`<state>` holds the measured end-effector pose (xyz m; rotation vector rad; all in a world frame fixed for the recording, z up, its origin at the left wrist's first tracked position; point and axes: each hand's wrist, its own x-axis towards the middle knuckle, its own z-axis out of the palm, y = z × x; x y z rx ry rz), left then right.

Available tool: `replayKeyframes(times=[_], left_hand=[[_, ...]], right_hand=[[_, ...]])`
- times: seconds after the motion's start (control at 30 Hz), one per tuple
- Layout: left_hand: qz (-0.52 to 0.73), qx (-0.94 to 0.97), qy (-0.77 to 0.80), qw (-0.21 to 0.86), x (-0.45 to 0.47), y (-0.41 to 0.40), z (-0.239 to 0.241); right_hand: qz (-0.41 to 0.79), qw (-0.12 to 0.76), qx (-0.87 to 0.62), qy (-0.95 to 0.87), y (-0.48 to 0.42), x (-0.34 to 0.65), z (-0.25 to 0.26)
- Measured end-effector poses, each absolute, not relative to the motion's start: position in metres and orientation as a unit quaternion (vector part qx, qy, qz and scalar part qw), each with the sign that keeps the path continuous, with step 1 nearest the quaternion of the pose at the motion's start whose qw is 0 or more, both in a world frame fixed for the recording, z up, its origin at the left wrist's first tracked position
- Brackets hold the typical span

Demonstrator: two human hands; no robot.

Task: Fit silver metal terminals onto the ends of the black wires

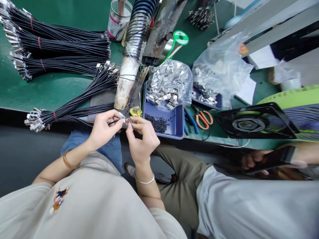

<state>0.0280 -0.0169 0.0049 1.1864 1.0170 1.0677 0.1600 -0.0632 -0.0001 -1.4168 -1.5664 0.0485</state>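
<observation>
My left hand (pixel 103 128) is closed in a pinch on a thin black cable (pixel 113 122) near the table's front edge. Thumb and fingers of my right hand (pixel 144 136) pinch a small metal connector (pixel 128 120) at the end of that cable; the fingertips partly hide it. Just behind my fingers lies a yellow wrapper or label (pixel 136 111). A bundle of black cables (pixel 74 98) with metal connectors at its ends rests beside my left hand. To the right of my hands sits a blue tray (pixel 176 127) holding small black parts (pixel 157 123) and a plastic bag of metal connectors (pixel 171 76).
A foil-wrapped hose (pixel 133 43) reaches down close behind my hands. Tied cable bundles (pixel 67 44) lie at the left. Further right are orange-handled scissors (pixel 203 119), blue-handled pliers (pixel 191 120), a solder spool (pixel 180 38) and a black fan (pixel 256 122). Another person's hand (pixel 254 159) holds a dark phone-like object.
</observation>
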Motion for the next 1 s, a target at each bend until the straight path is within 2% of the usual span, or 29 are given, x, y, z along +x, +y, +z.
replayKeyframes(times=[0.13,0.4,0.67,1.0], left_hand=[[0.466,0.498,0.413,0.604,0.026,-0.016,0.004],[0.464,0.488,0.451,0.586,0.033,-0.016,0.0],[0.483,0.509,0.46,0.544,0.035,-0.018,0.003],[0.475,0.502,0.47,0.55,0.036,-0.02,0.005]], right_hand=[[0.143,0.507,-0.601,-0.601,-0.062,0.16,0.002],[0.031,0.485,-0.573,-0.66,-0.055,0.162,-0.002],[-0.01,0.472,-0.569,-0.674,-0.053,0.161,0.001],[-0.034,0.453,-0.554,-0.698,-0.055,0.164,-0.001]])
